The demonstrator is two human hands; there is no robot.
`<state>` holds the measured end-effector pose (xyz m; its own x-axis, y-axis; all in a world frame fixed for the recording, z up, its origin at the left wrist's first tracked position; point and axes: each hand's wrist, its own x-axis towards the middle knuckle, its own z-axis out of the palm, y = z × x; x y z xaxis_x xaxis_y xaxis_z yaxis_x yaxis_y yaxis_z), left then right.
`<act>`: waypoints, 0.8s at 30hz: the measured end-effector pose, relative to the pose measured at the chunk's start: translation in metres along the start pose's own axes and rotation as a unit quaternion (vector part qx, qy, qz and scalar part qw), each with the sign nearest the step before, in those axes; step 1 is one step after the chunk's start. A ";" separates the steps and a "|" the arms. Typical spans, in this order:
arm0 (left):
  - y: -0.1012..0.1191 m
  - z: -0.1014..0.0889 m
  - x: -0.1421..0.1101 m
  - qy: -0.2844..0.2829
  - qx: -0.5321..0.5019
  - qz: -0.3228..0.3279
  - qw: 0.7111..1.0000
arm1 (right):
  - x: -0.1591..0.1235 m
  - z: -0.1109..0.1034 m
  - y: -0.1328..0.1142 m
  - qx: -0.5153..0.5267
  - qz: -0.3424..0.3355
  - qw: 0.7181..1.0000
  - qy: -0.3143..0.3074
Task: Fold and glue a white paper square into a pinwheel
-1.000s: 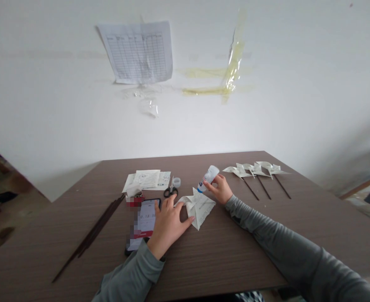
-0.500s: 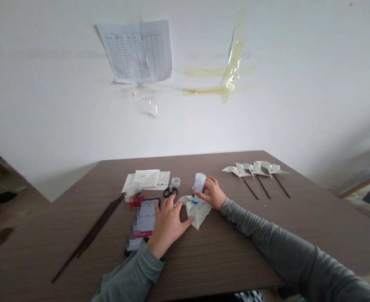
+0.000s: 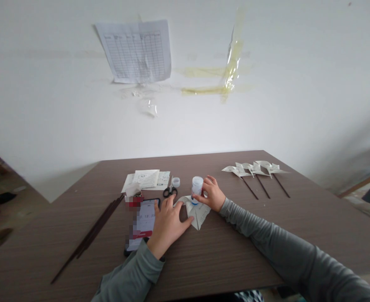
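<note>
My right hand grips a small white glue bottle, tipped nozzle-down onto a folded white paper piece on the brown table. My left hand lies flat with fingers spread, pressing the paper's left edge and partly covering a phone. Both arms wear grey sleeves.
Three finished paper pinwheels on dark sticks lie at the right. A bundle of dark sticks lies at the left. Scissors, a small white cap, paper sheets and a small red-and-white item sit behind the phone.
My right hand has brought the glue bottle from tilted in the air at the right down and left, upended onto the folded paper. My left hand has stayed put.
</note>
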<state>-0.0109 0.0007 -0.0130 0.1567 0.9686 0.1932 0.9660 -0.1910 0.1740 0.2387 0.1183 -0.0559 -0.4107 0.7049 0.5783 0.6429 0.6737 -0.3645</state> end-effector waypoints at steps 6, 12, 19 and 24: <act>0.000 0.000 0.000 0.010 -0.006 -0.006 1.000 | 0.001 -0.001 0.002 0.021 0.008 1.000 0.014; -0.002 -0.001 0.001 -0.019 0.003 -0.006 1.000 | 0.001 -0.009 0.012 0.105 0.066 0.988 0.091; -0.004 -0.001 0.001 -0.020 0.006 -0.010 1.000 | 0.003 -0.013 0.017 0.198 0.110 0.959 0.170; -0.004 -0.002 0.001 -0.016 0.001 -0.006 1.000 | 0.006 -0.018 0.020 0.167 0.105 0.968 0.153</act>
<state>-0.0153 0.0018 -0.0121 0.1510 0.9755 0.1599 0.9684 -0.1784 0.1740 0.2602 0.1318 -0.0467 -0.0493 0.7694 0.6369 0.4262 0.5929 -0.6832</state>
